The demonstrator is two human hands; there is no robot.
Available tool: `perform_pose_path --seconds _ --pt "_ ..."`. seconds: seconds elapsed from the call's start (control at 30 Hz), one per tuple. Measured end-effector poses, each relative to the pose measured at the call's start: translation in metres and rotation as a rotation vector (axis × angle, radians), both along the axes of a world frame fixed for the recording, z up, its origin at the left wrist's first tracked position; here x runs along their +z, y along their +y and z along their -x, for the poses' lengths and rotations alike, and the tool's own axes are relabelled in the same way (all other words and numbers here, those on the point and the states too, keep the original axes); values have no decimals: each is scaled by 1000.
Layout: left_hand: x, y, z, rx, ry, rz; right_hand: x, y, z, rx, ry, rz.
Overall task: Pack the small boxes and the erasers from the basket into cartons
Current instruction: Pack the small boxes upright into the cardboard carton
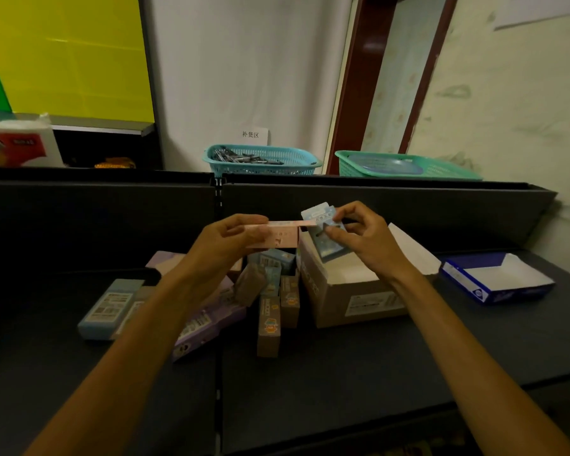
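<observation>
My left hand (pixel 231 240) grips a pink small box (pixel 282 236), held level above the table. My right hand (pixel 359 238) pinches a light blue small box (pixel 324 235) with its top flap open, right beside the pink one. Both are raised over the open brown carton (pixel 346 291). Below my hands lies a heap of small brown and blue boxes (pixel 272 301), some upright. A purple box (pixel 208 320) and a light blue box (pixel 107 307) lie to the left on the dark table (pixel 343 363).
A blue and white open tray carton (pixel 494 278) sits at the right. Behind the black partition (pixel 112 218) stand a turquoise basket (pixel 260 159) with dark items and a green basket (pixel 405 166). A white packet (pixel 17 143) rests at the far left.
</observation>
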State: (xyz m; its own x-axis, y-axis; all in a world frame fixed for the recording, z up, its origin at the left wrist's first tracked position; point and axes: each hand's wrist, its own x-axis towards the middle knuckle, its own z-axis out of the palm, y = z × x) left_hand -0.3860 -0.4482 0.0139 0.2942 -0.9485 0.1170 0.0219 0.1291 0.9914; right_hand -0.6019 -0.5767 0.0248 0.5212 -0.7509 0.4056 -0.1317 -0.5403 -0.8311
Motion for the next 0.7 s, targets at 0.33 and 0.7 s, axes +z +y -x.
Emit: perform_pose_path --seconds 0.33,0.7 --pt "14 -45 65 64 -279 131 7 -53 57 -54 -54 -75" --pt "18 -99 125 269 -830 128 12 -120 96 69 60 -74"
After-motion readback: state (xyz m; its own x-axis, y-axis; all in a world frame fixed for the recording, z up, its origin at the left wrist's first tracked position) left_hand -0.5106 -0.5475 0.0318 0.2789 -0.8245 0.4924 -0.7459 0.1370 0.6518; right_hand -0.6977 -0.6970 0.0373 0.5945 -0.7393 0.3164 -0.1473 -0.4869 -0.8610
